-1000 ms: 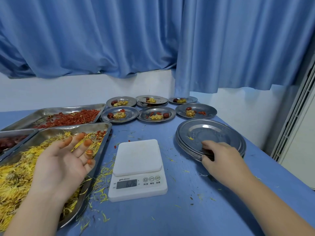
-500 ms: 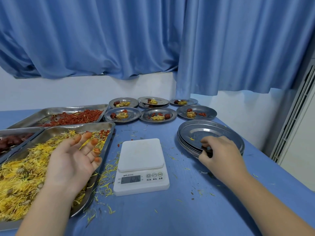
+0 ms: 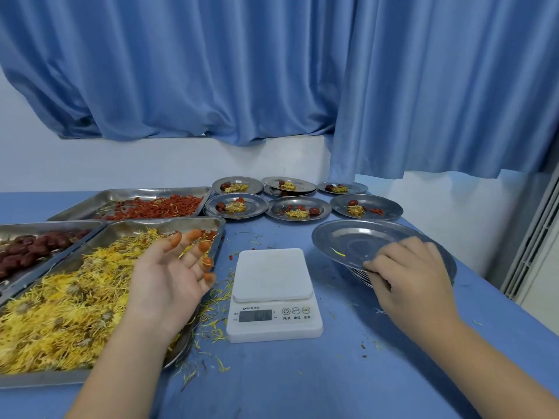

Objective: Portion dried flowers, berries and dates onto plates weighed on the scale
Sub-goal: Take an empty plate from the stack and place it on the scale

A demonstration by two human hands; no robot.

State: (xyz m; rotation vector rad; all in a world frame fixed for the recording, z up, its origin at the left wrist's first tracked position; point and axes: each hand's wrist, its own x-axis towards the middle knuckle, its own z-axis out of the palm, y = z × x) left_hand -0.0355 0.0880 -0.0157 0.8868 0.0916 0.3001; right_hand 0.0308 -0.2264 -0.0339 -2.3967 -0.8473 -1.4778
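Observation:
A white digital scale (image 3: 273, 293) sits on the blue table with nothing on its platform. My right hand (image 3: 408, 276) grips the near rim of the top steel plate (image 3: 357, 243), tilted up off the stack of plates (image 3: 361, 276) right of the scale. My left hand (image 3: 172, 276) hovers palm up, fingers relaxed and orange-stained, over the tray of yellow dried flowers (image 3: 69, 300). A tray of red berries (image 3: 157, 205) lies behind it and a tray of dark dates (image 3: 33, 246) at far left.
Several filled plates (image 3: 298, 210) with flowers, berries and a date stand in two rows behind the scale. Loose petals litter the cloth around the scale. Blue curtains hang at the back; the table's right edge runs by a white wall unit (image 3: 532, 252).
My right hand has lifted the top plate's near edge off the stack, tilting it. My left hand stays over the flower tray. The camera has shifted slightly.

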